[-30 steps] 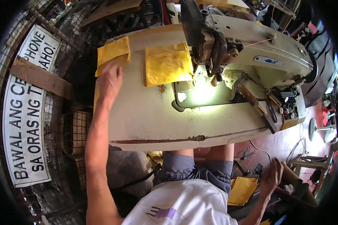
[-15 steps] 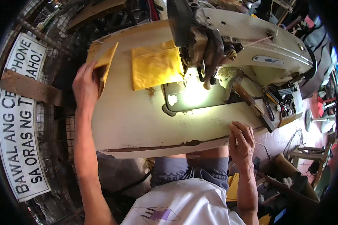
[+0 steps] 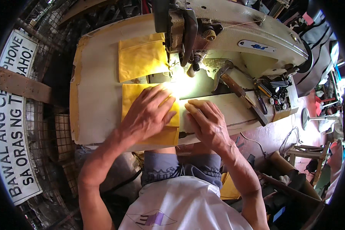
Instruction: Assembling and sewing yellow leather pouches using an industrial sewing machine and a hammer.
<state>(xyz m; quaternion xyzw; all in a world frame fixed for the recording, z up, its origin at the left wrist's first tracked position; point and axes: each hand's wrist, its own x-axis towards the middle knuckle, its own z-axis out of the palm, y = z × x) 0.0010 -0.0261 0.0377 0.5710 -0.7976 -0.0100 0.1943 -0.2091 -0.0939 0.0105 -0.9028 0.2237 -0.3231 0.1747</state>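
Note:
A folded yellow fabric piece (image 3: 163, 137) lies on the pale sewing table near its front edge. Across it rests my left hand (image 3: 146, 114), palm down, fingers stretched toward the lit needle area. Just off the right edge of that piece, my right hand (image 3: 209, 122) sits low on the table with its fingers extended and nothing visible in them. Behind, a second yellow fabric piece (image 3: 142, 57) lies flat, its right side beside the head of the sewing machine (image 3: 234, 28). The needle tip is lost in the lamp's glare.
A hammer (image 3: 234, 84) lies on the table under the machine arm, beside small tools and bobbins (image 3: 278, 101). More yellow material (image 3: 230, 188) is below, near my right thigh. A wire mesh wall with a sign (image 3: 13, 145) stands at the left.
My left hand has brought a yellow piece from the table's left side to the front middle and laid it down. My right hand has moved left from the front edge to beside it.

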